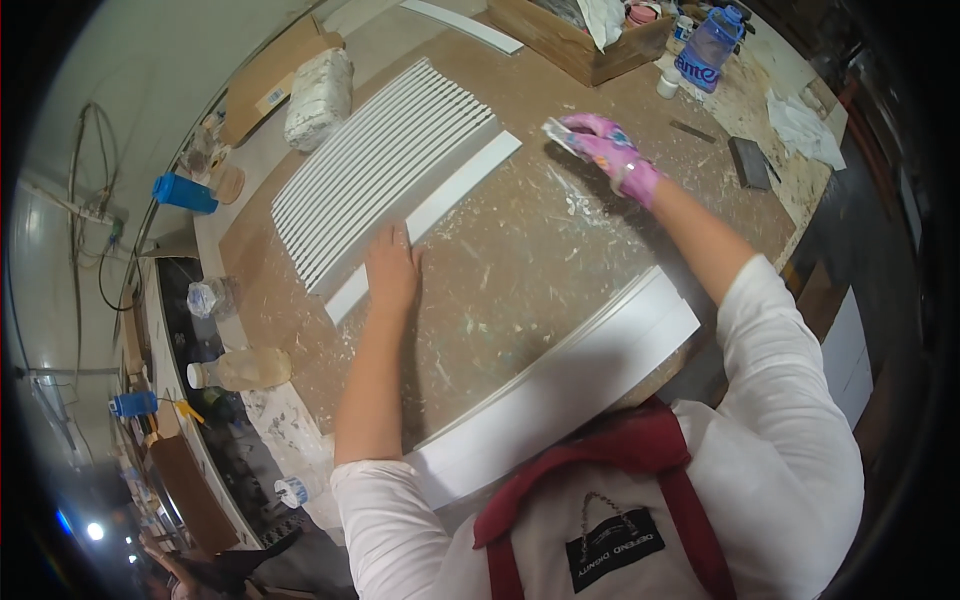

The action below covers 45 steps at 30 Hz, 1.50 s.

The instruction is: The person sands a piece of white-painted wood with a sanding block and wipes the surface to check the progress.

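My bare left hand [393, 268] lies over a narrow white strip [465, 182], its fingers flat. The strip rests on the brown worktop, alongside a row of white slats [380, 165] set close together. Off the strip's far right end, my right hand [612, 155] wears a pink patterned glove. Its fingers are closed round a small white pad [560, 133], whose exact kind I cannot make out. A stack of long white boards [560, 400] lies along the worktop's near edge, in front of my body.
A wrapped white bundle [320, 98] stands beyond the slats. At the back are a cardboard box [590, 62] and a blue bottle [708, 48]. A dark block [748, 163] lies at the right. Bottles, including a clear one [245, 370], line the left edge.
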Motion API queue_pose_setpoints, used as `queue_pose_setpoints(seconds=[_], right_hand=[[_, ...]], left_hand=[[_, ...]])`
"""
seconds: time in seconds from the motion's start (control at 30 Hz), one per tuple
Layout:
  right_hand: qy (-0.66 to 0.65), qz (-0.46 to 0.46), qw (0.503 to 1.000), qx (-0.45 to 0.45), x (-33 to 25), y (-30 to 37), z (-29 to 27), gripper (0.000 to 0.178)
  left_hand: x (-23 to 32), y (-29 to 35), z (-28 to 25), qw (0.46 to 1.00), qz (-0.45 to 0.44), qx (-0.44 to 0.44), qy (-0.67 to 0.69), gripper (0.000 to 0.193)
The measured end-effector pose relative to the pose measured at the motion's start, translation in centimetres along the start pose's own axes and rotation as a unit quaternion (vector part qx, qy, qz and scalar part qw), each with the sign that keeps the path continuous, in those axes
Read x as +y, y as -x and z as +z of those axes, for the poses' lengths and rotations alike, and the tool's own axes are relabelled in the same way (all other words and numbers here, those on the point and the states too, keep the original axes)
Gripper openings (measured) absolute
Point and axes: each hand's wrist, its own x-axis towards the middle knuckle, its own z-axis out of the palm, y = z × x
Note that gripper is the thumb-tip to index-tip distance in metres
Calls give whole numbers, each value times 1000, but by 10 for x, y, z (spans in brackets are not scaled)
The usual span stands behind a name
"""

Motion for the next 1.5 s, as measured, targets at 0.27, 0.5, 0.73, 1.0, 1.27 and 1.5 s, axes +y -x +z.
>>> queue_pose_setpoints(seconds=[0.27,0.5,0.73,1.0,1.27,1.5], right_hand=[[292,2,955,-53,-7,-46,46,39],[283,7,928,-241,-1,10,-17,32],[258,-380,837,-296,-118,10,131,30],[417,-352,664,-511,-125,57,337,26],[317,-407,777,-360,-117,-32,218,36],[26,52,998,-14,-5,-46,-10,28]], left_hand=[[28,18,-9,992,-34,-85,91,44],[19,27,-6,991,-65,-70,95,40],[74,37,-5,986,21,-112,123,39],[73,39,3,956,-43,-161,240,32],[22,14,-2,964,-109,-137,202,25],[19,23,5,985,22,-26,172,44]])
